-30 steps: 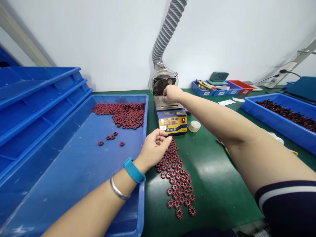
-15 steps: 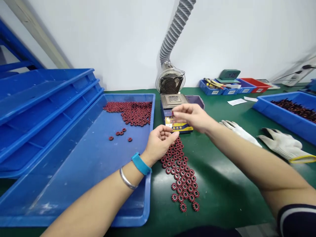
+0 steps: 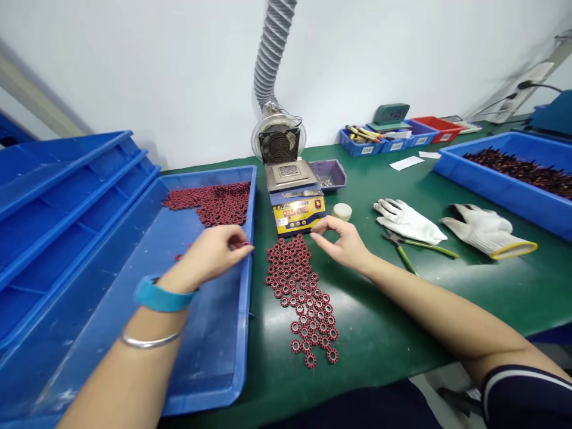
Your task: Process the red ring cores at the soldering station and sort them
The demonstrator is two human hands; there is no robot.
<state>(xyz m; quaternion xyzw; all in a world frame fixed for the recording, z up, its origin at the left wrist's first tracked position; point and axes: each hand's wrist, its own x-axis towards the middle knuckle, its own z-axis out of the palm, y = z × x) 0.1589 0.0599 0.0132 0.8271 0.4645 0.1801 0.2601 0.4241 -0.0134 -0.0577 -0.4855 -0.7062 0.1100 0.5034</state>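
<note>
The left hand [image 3: 210, 256] pinches a small red ring [image 3: 245, 243] between thumb and fingertips, just above the near part of the right-hand rim of a large blue tray [image 3: 210, 345]; the other fingers curl in, and their exact pose is blurred. The right hand [image 3: 343, 243] holds thumb and forefinger curved toward each other with a gap between them, beside the front of a yellow-and-blue heating unit [image 3: 295, 217]. A teal wristband [image 3: 165, 295] and a silver bangle [image 3: 151, 342] circle the left wrist and forearm.

Between the hands, many loose red rings [image 3: 292, 277] lie flat on the green table [image 3: 370, 333], crowded near the unit and more spread out toward the person. A dense heap of rings [image 3: 223, 199] fills the far right part of the tray.

On top of the unit sits a metal plate [image 3: 289, 173], with a round fan [image 3: 280, 146] behind it and a grey ribbed hose [image 3: 273, 56] rising above. A purple bin [image 3: 333, 173] stands just beside the plate. To the right lie two white gloves [image 3: 409, 221], with green-handled cutters [image 3: 404, 245] near the closer one. Farther out, another blue tray [image 3: 496, 183] holds dark, spiky parts [image 3: 522, 173]
</note>
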